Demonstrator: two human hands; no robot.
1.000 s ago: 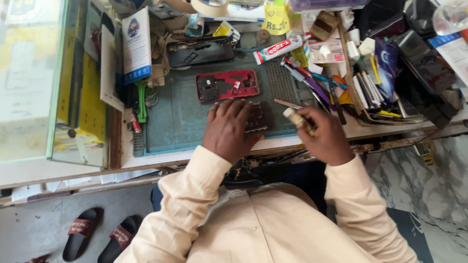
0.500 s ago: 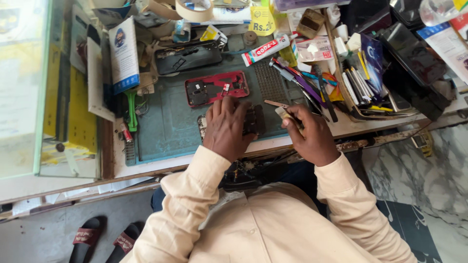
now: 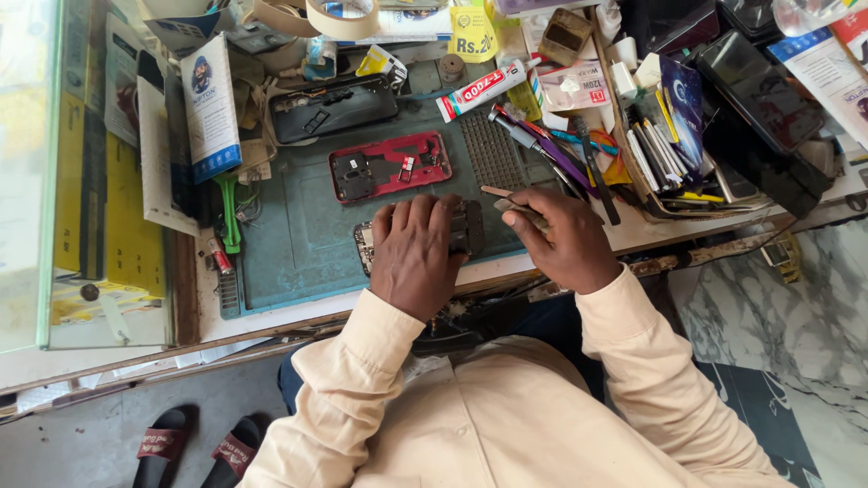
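Here, at mid-frame, the left hand [image 3: 414,253] is pressing flat, fingers spread, over an opened phone [image 3: 466,230] on the green mat [image 3: 289,244]. Just right, the right hand [image 3: 565,239] is pinching a thin tool [image 3: 506,197]. Above, a red phone frame [image 3: 391,166] is lying.

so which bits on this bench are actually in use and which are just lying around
In use:
- left hand pressing down the opened phone
- right hand holding a thin tool

Lying about:
- red phone frame
- black back cover
- glue tube
- tape roll
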